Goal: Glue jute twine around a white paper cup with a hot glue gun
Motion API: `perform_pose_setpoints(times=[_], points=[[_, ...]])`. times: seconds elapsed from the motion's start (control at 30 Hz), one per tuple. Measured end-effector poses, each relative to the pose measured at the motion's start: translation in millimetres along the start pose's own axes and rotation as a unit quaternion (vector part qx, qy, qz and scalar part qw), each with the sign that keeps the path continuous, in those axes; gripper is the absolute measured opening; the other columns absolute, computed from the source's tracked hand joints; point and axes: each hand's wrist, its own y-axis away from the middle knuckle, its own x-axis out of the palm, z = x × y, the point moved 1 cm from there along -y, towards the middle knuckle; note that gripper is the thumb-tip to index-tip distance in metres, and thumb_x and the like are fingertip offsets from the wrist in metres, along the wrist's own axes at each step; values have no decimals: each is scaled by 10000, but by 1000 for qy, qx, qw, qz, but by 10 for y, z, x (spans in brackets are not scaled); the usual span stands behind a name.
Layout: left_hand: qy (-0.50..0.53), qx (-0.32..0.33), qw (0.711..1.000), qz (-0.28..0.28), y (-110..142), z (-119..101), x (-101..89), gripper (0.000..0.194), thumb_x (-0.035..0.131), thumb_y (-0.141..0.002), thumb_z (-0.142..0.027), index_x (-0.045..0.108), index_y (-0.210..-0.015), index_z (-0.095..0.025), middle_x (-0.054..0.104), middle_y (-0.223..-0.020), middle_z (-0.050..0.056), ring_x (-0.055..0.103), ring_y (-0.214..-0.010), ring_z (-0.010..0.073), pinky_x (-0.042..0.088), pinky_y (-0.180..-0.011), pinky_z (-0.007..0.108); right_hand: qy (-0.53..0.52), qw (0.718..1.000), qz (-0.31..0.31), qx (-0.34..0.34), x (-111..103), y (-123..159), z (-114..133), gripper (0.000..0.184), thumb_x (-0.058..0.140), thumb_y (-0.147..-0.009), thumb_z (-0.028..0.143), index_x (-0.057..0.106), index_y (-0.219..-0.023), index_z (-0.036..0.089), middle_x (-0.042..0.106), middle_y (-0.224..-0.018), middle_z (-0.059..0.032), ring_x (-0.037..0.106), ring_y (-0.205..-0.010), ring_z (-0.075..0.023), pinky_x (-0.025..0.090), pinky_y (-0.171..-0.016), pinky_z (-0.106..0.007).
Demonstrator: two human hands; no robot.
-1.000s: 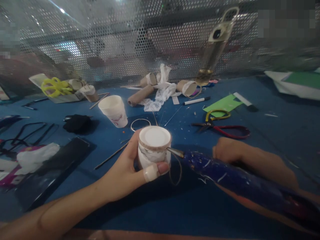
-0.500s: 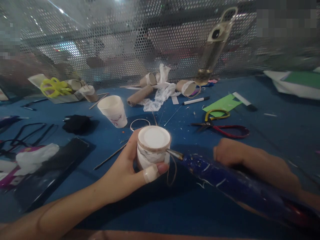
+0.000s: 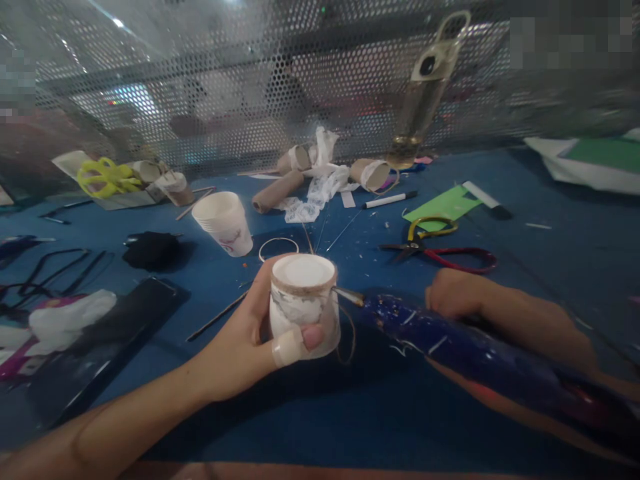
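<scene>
My left hand (image 3: 250,337) is wrapped round an upturned white paper cup (image 3: 303,303) with brown twine wound round its top edge; a bandage sits on my thumb. My right hand (image 3: 457,297) grips a dark blue glue gun (image 3: 450,347) whose metal nozzle touches the twine on the cup's right side. A loose strand of twine hangs below the nozzle.
On the blue table lie another white paper cup (image 3: 223,222), red-handled scissors (image 3: 440,253), green paper (image 3: 443,203), a white marker (image 3: 390,199), cardboard tubes with lace (image 3: 310,187), yellow scissors (image 3: 103,177), a black phone (image 3: 125,327) and a perforated metal screen (image 3: 280,87) behind.
The cup has turned slightly in my left hand and my thumb has slid left on it. The glue gun nozzle stays at the twine.
</scene>
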Motion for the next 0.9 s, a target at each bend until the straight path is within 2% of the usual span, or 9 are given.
perform_pose_setpoints(times=[0.13,0.33,0.5,0.6,0.77,0.9], points=[[7,-2,1000,10,-7,5,-2,630,797,-915,-391,514,-1472,-304,653,-1359,91,632,-1255,328,528,-1075,440,16,999,-11,32,-11,0,-3,192,583,-963,196,458,-862,302,575,-774,53,549,-599,-136,411,-593,-297],[-1,-11,1000,2,-22,-16,21,644,818,-904,-406,522,-1466,-299,678,-1356,87,644,-1235,305,522,-1094,431,5,1000,18,-20,2,-15,-54,223,593,-927,148,458,-845,306,571,-745,76,574,-563,-115,395,-532,-259],[-2,-38,999,-25,-14,-72,78,688,860,-850,-447,557,-1440,-265,715,-1314,96,660,-1218,319,526,-1083,428,-4,998,-44,33,93,38,48,225,509,-952,127,414,-845,301,534,-756,62,539,-610,-140,377,-591,-290],[3,-33,998,-45,-11,-76,77,699,877,-820,-444,587,-1426,-252,738,-1292,97,679,-1190,319,538,-1072,417,-3,998,-34,44,67,46,63,209,492,-936,127,418,-840,298,546,-767,62,547,-626,-136,389,-605,-286],[6,13,1000,3,-18,-14,-4,711,847,-842,-443,565,-1458,-228,728,-1300,132,699,-1162,340,584,-1024,438,29,999,24,-4,-42,11,-39,216,558,-919,133,439,-868,305,560,-783,81,566,-615,-103,408,-588,-248],[16,2,1000,22,-26,31,-45,694,822,-866,-453,561,-1476,-251,713,-1322,131,679,-1202,353,580,-1036,453,34,999,13,13,-28,12,-34,207,516,-983,170,412,-859,299,522,-774,78,525,-615,-105,389,-594,-259]])
